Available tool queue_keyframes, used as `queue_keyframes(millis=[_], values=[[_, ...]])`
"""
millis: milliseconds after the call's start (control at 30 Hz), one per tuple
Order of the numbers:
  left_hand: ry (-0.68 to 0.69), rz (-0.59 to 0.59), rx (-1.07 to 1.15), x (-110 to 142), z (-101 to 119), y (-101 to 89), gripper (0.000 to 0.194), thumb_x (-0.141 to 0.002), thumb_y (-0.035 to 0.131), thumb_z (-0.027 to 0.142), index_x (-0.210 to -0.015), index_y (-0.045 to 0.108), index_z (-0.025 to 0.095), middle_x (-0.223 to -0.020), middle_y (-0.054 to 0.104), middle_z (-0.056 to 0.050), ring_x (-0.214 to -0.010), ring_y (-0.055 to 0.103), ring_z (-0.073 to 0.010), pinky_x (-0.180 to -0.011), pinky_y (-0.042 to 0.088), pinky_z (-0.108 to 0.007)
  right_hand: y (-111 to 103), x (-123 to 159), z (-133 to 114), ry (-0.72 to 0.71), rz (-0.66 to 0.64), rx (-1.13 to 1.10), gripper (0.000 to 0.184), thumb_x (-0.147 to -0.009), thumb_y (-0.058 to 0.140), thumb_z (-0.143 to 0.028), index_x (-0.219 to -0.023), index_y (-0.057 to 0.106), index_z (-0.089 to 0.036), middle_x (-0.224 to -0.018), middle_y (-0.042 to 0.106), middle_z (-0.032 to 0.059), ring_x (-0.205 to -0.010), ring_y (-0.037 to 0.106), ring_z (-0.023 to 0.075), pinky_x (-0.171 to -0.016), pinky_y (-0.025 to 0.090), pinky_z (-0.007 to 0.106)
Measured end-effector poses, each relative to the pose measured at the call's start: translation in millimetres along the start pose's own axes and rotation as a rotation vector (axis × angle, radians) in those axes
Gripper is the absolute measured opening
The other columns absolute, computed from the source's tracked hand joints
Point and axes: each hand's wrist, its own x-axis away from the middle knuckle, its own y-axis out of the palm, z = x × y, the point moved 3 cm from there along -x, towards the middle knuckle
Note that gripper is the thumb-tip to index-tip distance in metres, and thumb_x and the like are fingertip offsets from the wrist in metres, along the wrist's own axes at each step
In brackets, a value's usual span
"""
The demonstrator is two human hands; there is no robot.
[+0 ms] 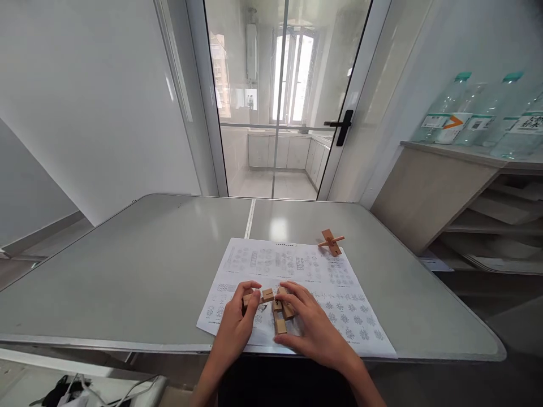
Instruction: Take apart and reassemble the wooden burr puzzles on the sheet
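My left hand [238, 317] is closed on a notched wooden puzzle piece [267, 294], thumb and fingers gripping its left end. Close by on the right, my right hand [308, 322] is curled round several notched wooden blocks [280, 325] placed together, its thumb at their near end and its fingers over the far end. One of these blocks bears a dark printed mark. Both hands are above a printed instruction sheet [254, 265] covered in small line diagrams. At the sheet's far right corner lies a wooden cross of crossed pieces [331, 242], with a mark on it.
The grey table [127, 271] extends widely to the left. Beyond its far edge stands a glass door [292, 102] with a black handle [341, 125]. On the right, a wooden shelf [441, 186] carries several clear bottles [449, 107]. Cables [127, 391] lie at lower left.
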Motion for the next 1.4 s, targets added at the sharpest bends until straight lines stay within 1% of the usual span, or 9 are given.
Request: queue_keyframes(millis=[133, 267, 400, 500, 633, 900, 1033, 1200, 1400], values=[[0.008, 0.017, -0.012, -0.1, -0.2, -0.2, 0.050, -0.100, 0.043, 0.067, -0.109, 0.061, 0.021, -0.072, 0.059, 0.001, -0.064, 0.052, -0.0190, -0.062, 0.039, -0.028, -1.7, 4.5, 0.1, 0.016, 0.058, -0.090, 0.057, -0.077, 0.089, -0.031, -0.128, 0.064, -0.030, -0.165, 0.039, 0.0076, -0.155, 0.038, 0.0325, -0.123, 0.042, 0.050], [0.016, 0.017, 0.027, -1.2, -3.5, 0.8, 0.054, -0.101, 0.037, 0.070, -0.101, 0.059, 0.021, -0.065, 0.049, 0.004, -0.059, 0.046, -0.0173, -0.059, 0.037, -0.027, -1.9, 10.0, 1.2, 0.002, 0.143, -0.152, 0.056, -0.081, 0.085, -0.029, -0.131, 0.058, -0.031, -0.154, 0.053, 0.0064, -0.153, 0.040, 0.0286, -0.124, 0.042, 0.047], [0.009, -0.030, 0.065, 0.0, -4.8, 2.4, 0.056, -0.104, 0.032, 0.070, -0.104, 0.058, 0.021, -0.065, 0.038, 0.006, -0.059, 0.040, -0.0162, -0.058, 0.034, -0.027, -1.8, 13.4, 3.0, 0.015, 0.207, -0.143, 0.058, -0.083, 0.083, -0.030, -0.135, 0.057, -0.030, -0.139, 0.065, 0.0058, -0.131, 0.063, 0.0288, -0.113, 0.053, 0.047], [0.016, -0.079, 0.075, 0.9, -5.8, 4.1, 0.055, -0.106, 0.030, 0.067, -0.111, 0.058, 0.021, -0.068, 0.036, 0.005, -0.061, 0.039, -0.0164, -0.060, 0.035, -0.027, -2.0, 14.0, 2.2, -0.012, 0.224, -0.114, 0.058, -0.086, 0.080, -0.032, -0.139, 0.056, -0.032, -0.137, 0.067, 0.0049, -0.120, 0.068, 0.0275, -0.108, 0.057, 0.046], [0.026, -0.111, 0.104, 0.9, -7.7, 5.8, 0.055, -0.107, 0.033, 0.065, -0.125, 0.059, 0.020, -0.073, 0.043, 0.004, -0.066, 0.044, -0.0169, -0.067, 0.042, -0.028, -3.0, 14.4, 1.3, -0.071, 0.274, -0.094, 0.057, -0.091, 0.075, -0.028, -0.144, 0.055, -0.034, -0.142, 0.064, 0.0043, -0.124, 0.066, 0.0269, -0.108, 0.056, 0.044], [-0.022, -0.175, 0.080, 4.0, 2.0, 4.4, 0.060, -0.107, 0.034, 0.062, -0.143, 0.056, 0.019, -0.093, 0.062, -0.004, -0.079, 0.054, -0.0195, -0.078, 0.048, -0.031, -1.4, 16.2, 6.7, 0.015, 0.339, -0.110, 0.061, -0.089, 0.079, -0.037, -0.144, 0.052, -0.034, -0.141, 0.065, 0.0042, -0.112, 0.071, 0.0250, -0.098, 0.062, 0.040], [0.043, -0.157, 0.016, 2.9, 5.5, 2.7, 0.058, -0.107, 0.036, 0.059, -0.142, 0.059, 0.018, -0.105, 0.068, -0.008, -0.085, 0.058, -0.0219, -0.080, 0.048, -0.033, -3.1, 15.8, 7.7, 0.029, 0.383, -0.092, 0.059, -0.090, 0.079, -0.040, -0.143, 0.055, -0.033, -0.137, 0.067, 0.0054, -0.107, 0.072, 0.0250, -0.095, 0.063, 0.041], [0.078, -0.140, -0.039, 1.1, 4.9, 2.4, 0.053, -0.108, 0.035, 0.056, -0.139, 0.062, 0.022, -0.120, 0.069, -0.010, -0.093, 0.062, -0.0239, -0.083, 0.049, -0.034, -3.0, 15.4, 9.0, 0.040, 0.374, -0.089, 0.058, -0.090, 0.078, -0.039, -0.143, 0.055, -0.032, -0.134, 0.067, 0.0062, -0.105, 0.071, 0.0254, -0.096, 0.062, 0.042], [0.111, -0.111, -0.053, 0.2, 3.5, 1.9, 0.049, -0.108, 0.040, 0.053, -0.136, 0.065, 0.022, -0.111, 0.071, -0.010, -0.093, 0.063, -0.0249, -0.088, 0.050, -0.037, -1.6, 14.8, 8.8, 0.040, 0.357, -0.090, 0.059, -0.089, 0.079, -0.038, -0.142, 0.056, -0.032, -0.131, 0.068, 0.0063, -0.104, 0.071, 0.0257, -0.095, 0.062, 0.043]])
